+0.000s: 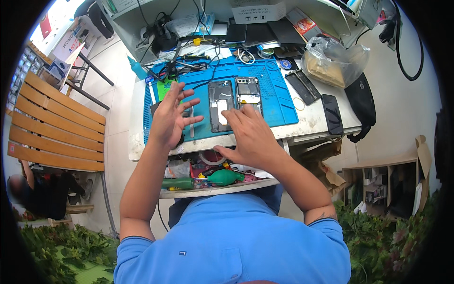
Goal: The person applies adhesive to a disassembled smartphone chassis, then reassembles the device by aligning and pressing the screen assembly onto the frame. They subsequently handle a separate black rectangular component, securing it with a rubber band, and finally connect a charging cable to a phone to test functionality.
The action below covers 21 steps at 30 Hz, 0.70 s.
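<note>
Two opened phones lie side by side on a blue repair mat [196, 85]. The left one is a dark phone part [220, 97] with a white rectangular patch; the right one is an opened phone [248, 87] with its inner parts showing. My left hand [172, 118] is raised at the mat's left side, palm turned inward, fingers spread, holding nothing. My right hand [250, 137] reaches over the lower ends of both phones, thumb out and fingers apart. Whether its fingertips touch them I cannot tell. It covers the right phone's lower part.
Below the table edge an open drawer [194, 193] holds a green-handled screwdriver [178, 183], a green bulb blower [224, 177] and tape. A black phone [332, 114] lies to the right, near a plastic bag [333, 61]. Cables [170, 68] tangle at the back left, near a blue bottle [137, 69].
</note>
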Available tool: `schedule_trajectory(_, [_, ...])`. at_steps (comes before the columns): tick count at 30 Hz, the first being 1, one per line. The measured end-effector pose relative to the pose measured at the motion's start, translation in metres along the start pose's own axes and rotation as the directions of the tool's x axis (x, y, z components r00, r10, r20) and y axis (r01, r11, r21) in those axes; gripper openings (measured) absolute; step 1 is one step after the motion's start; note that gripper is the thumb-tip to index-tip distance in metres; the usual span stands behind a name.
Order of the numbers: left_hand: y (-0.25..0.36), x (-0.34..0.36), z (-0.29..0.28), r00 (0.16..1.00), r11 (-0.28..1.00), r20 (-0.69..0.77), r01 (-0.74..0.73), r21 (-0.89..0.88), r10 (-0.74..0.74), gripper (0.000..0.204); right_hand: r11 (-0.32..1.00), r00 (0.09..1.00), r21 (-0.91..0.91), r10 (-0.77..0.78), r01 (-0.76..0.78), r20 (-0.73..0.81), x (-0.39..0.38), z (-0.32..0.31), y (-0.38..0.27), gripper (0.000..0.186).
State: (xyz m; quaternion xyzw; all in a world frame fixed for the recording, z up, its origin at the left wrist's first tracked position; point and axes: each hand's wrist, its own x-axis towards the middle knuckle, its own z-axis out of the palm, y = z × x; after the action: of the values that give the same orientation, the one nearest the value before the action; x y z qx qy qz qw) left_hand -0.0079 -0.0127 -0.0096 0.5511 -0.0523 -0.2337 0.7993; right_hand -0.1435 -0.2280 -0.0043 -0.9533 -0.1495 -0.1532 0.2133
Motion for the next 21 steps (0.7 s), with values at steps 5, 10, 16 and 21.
schedule_trajectory(5, [0.003,0.012,0.014,1.0,0.999,-0.028,0.008,0.031,-0.008,0.085,0.998,0.995,-0.052,0.046,-0.041,0.087,0.028,0.01,0.007,0.11])
schedule_trajectory(10, [0.0,0.024,0.016,0.998,0.997,-0.038,0.042,0.061,-0.04,0.092,0.995,0.975,-0.04,0.094,-0.088,0.2,0.044,0.011,0.011,0.119])
schedule_trajectory(16, [-0.001,0.029,0.02,0.995,0.996,-0.069,0.076,0.054,-0.072,0.096,0.993,0.985,-0.051,0.11,-0.104,0.132,0.039,0.015,0.01,0.118])
schedule_trajectory(21, [-0.005,0.034,0.018,0.995,0.997,-0.056,0.077,0.003,-0.077,0.094,0.997,0.994,-0.023,0.078,-0.077,0.079,0.035,0.017,0.013,0.113])
